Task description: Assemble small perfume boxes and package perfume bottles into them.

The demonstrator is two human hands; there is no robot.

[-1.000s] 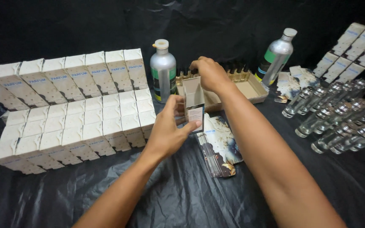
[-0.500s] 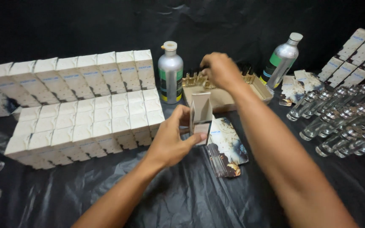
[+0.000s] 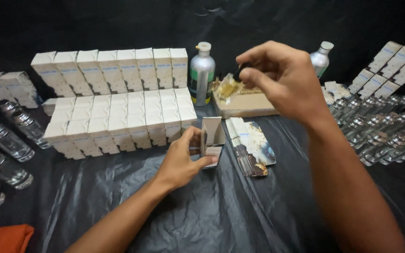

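Left hand (image 3: 182,159) grips the small open carton (image 3: 211,140) upright at centre, flap up and mouth clear, while the right hand (image 3: 282,77) pinches a small amber bottle (image 3: 229,87) by its dark cap above the far tray (image 3: 247,105).

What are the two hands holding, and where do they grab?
The left hand grips an open small carton by its lower sides; the right hand pinches a small amber bottle by its dark cap.

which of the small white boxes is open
The small box held by the left hand: its top flap stands up, while the stacked boxes behind are closed.
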